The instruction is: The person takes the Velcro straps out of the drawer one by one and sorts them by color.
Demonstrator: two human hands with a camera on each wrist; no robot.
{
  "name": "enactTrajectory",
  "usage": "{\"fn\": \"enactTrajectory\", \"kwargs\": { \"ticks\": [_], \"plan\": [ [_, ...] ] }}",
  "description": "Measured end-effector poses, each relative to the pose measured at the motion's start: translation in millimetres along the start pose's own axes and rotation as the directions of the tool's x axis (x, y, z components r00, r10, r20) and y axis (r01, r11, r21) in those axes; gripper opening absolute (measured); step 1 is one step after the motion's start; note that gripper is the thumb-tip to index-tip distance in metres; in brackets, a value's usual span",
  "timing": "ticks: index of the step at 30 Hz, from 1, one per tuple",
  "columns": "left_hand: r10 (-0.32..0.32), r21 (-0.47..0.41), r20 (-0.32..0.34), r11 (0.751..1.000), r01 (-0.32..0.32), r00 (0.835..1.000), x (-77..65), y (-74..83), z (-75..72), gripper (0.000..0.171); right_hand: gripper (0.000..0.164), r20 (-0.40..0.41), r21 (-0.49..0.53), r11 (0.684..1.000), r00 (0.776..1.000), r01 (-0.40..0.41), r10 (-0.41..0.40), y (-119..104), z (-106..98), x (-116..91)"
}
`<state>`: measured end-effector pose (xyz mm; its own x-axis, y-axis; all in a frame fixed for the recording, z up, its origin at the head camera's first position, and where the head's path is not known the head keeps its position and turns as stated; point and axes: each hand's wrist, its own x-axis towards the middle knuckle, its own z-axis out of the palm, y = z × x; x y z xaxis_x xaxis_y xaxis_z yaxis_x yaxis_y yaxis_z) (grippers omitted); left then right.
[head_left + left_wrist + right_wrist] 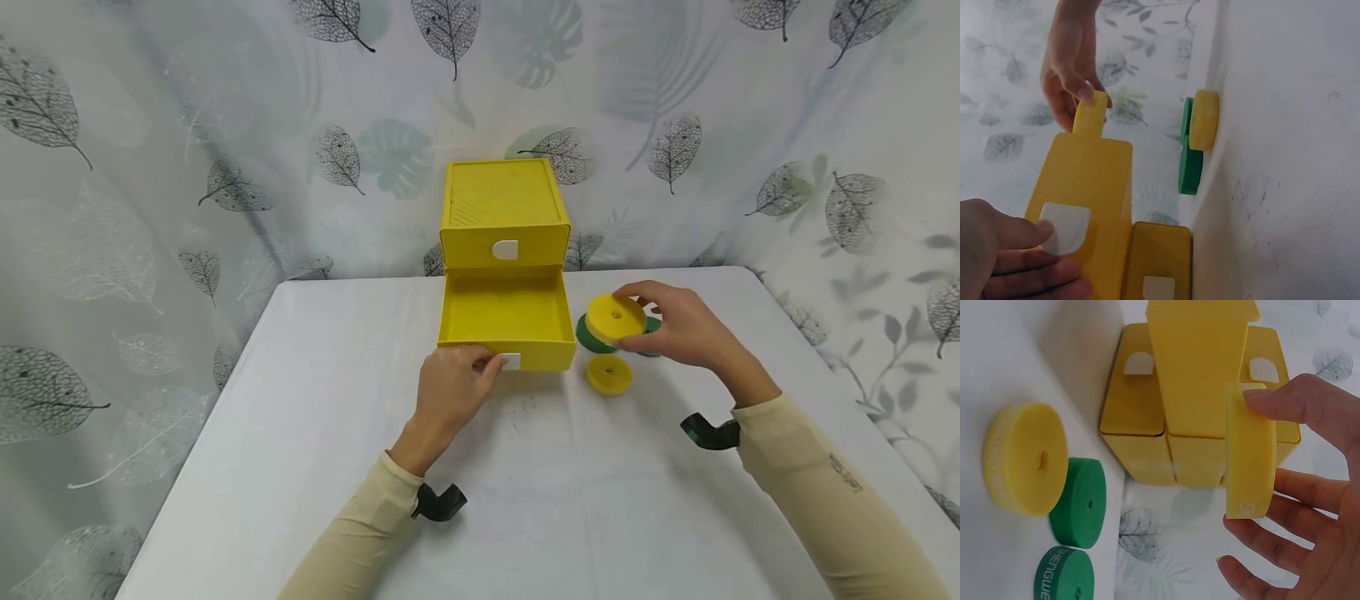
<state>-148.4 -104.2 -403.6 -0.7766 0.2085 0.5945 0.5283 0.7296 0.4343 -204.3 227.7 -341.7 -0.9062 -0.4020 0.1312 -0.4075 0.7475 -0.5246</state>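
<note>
A yellow chest of drawers (506, 196) stands at the back of the table, its middle drawer (508, 310) pulled out with a bare bottom in the head view. My left hand (453, 382) is at that drawer's front and pinches its white tab (1065, 228), thumb on top. Right of the drawer, my right hand (682, 327) holds a yellow tape roll (1250, 453) between thumb and fingers, raised off the table. Below it lie another yellow tape roll (1029, 459) and two green tape rolls (1080, 503), partly hidden in the head view.
The chest's top drawer front (480, 247) is closed above the pulled-out one. A lower drawer front (1159, 259) shows in the left wrist view. A white cloth (330, 375) covers the table, and a leaf-patterned curtain (285, 108) hangs behind and at both sides.
</note>
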Motion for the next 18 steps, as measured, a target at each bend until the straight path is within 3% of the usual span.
{"fn": "enactTrajectory", "kwargs": {
  "ticks": [18],
  "plan": [
    [-0.007, 0.015, -0.006, 1.0, 0.007, 1.0, 6.1, -3.5, 5.0, 0.02, 0.065, -0.029, 0.023, 0.998, 0.997, -0.066, 0.066, 31.9, 7.8, -28.2]
  ]
}}
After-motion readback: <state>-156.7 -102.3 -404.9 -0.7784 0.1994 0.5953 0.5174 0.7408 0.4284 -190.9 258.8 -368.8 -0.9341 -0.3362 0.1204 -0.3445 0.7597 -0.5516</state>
